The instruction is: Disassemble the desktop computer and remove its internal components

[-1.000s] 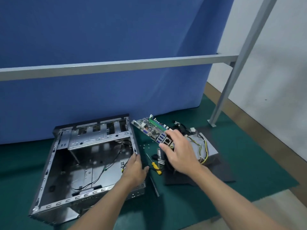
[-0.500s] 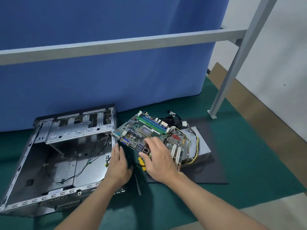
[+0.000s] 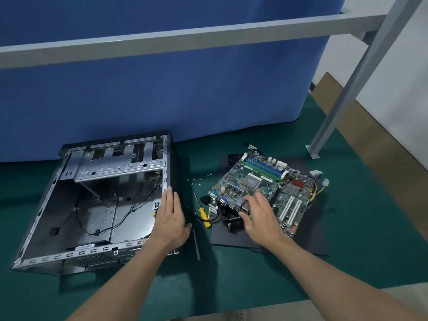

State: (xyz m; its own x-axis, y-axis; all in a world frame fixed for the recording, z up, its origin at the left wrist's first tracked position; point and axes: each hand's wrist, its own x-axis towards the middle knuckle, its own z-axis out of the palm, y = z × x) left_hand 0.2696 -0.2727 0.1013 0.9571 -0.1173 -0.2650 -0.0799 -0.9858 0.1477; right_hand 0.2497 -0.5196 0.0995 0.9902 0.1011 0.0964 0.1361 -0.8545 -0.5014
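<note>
The open metal computer case (image 3: 69, 205) lies on its side at the left, with only loose black cables inside. My left hand (image 3: 170, 218) rests flat on the case's right edge, fingers together. The green motherboard (image 3: 266, 188) lies to the right on top of other removed parts and a black panel (image 3: 312, 242). My right hand (image 3: 259, 216) grips the motherboard at its near-left edge, by the rear ports. A heatsink with fan (image 3: 231, 221) shows dark under that edge.
A yellow-handled screwdriver (image 3: 203, 215) lies between case and motherboard, with several small screws (image 3: 196, 180) behind it. A thin black strip (image 3: 196, 244) lies near my left wrist. Power supply cables (image 3: 318, 186) stick out at the right. A grey frame leg (image 3: 342, 103) stands behind.
My right hand has carried the motherboard to the right and laid it flat on the pile of parts. My left hand stays on the case's edge. The camera has tilted down.
</note>
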